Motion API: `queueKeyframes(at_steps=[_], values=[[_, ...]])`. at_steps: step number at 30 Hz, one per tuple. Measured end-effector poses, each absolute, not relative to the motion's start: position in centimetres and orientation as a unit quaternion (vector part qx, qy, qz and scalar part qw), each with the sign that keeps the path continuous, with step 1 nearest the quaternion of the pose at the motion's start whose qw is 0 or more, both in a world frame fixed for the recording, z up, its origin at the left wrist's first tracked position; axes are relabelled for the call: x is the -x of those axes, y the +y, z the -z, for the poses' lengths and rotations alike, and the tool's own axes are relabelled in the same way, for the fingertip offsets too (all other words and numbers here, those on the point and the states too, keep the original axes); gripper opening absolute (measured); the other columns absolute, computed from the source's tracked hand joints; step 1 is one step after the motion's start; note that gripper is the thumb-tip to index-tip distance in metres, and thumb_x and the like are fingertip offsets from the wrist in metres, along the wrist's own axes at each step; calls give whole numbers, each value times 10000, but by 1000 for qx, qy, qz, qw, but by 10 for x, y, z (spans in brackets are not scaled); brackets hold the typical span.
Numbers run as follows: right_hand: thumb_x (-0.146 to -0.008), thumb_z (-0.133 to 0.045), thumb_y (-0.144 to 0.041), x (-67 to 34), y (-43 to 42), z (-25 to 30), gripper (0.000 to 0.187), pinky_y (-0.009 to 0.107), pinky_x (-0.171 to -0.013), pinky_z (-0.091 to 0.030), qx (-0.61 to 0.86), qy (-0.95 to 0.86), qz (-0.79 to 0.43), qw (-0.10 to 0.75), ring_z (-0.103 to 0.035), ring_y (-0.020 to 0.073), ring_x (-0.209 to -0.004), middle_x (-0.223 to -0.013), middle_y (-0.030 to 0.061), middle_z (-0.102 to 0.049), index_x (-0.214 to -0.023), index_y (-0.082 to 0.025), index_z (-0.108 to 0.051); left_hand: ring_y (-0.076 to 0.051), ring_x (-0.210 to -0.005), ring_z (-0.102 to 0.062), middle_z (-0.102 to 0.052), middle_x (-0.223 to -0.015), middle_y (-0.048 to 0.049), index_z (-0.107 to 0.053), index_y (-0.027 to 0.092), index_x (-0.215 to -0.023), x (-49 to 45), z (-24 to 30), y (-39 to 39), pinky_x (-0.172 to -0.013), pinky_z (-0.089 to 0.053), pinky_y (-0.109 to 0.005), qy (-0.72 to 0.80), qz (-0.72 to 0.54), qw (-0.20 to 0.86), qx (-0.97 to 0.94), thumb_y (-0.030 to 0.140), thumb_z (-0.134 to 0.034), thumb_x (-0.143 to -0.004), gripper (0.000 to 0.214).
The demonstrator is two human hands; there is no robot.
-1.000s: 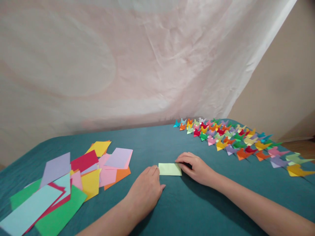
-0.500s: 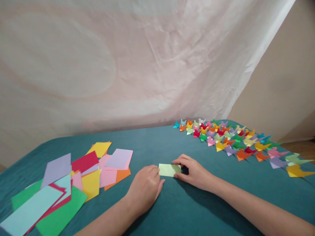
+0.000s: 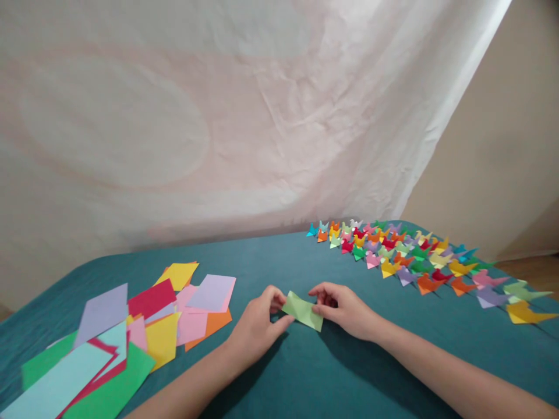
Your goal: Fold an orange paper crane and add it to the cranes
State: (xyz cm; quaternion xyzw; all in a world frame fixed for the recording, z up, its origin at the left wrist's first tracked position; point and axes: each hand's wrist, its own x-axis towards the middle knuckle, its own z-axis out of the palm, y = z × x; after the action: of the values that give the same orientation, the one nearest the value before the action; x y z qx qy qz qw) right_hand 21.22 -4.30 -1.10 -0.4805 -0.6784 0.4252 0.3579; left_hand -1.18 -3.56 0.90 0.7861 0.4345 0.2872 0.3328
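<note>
A small light green paper (image 3: 303,311), creased and roughly rectangular, is tilted between my two hands near the middle of the table. My left hand (image 3: 262,317) pinches its left end with thumb and fingers. At the other end, the thumb and index finger of my right hand (image 3: 343,305) close on the paper's right side, the other fingers curled in. Part of each end is covered by the fingertips.
Loose coloured paper sheets (image 3: 163,337) lie overlapping on the left of the teal-covered table (image 3: 262,256). Rows of folded paper birds (image 3: 404,276) stand on the right. A pale cloth (image 3: 244,128) hangs behind the table.
The green paper has turned, its right end now lower and nearer me, and looks lifted. My left hand has gone from lying over its left edge to pinching it. The view has tilted slightly.
</note>
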Motion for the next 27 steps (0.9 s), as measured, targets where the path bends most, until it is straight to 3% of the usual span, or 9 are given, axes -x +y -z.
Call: queueKeyframes(at_steps=[3,7,12,18,27], values=[[-757,-622,-298,-211,-42,11,231,226,-548,-361,474,-624,-469,408,-455,94,-573,-670,-38,-510,-929,-155,-563,-169,-822,-621,-590,-896,-20,-431,190,-888,0,-5,-27,-752,-479,-298,408,-388,457,-689,227,-622,-749,239],[-744,-637,-387,-208,-44,8,285,228,-569,-373,475,-556,-497,468,-468,96,-595,-682,-38,-510,-888,-162,-537,-141,-762,-629,-553,-889,6,-391,194,-875,-17,3,-20,-698,-478,-266,370,-478,539,-586,233,-657,-720,311],[-719,-655,-439,-203,-50,5,306,231,-556,-385,470,-547,-501,478,-477,104,-581,-647,-46,-505,-812,-185,-510,-125,-717,-618,-576,-831,13,-390,194,-854,-23,11,-20,-697,-467,-259,358,-502,552,-561,241,-671,-722,314],[-785,-616,-349,-198,-54,12,231,212,-529,-355,449,-589,-490,459,-445,88,-568,-636,-58,-464,-790,-184,-454,-107,-703,-572,-557,-759,26,-450,179,-818,-18,6,-24,-679,-449,-224,346,-492,537,-592,240,-654,-745,225],[-835,-550,-324,-194,-61,17,178,231,-560,-397,439,-620,-470,450,-524,114,-593,-646,-40,-526,-806,-200,-425,-181,-873,-618,-641,-951,-64,-548,149,-1013,-17,7,-31,-794,-491,-298,366,-460,522,-618,264,-618,-771,276]])
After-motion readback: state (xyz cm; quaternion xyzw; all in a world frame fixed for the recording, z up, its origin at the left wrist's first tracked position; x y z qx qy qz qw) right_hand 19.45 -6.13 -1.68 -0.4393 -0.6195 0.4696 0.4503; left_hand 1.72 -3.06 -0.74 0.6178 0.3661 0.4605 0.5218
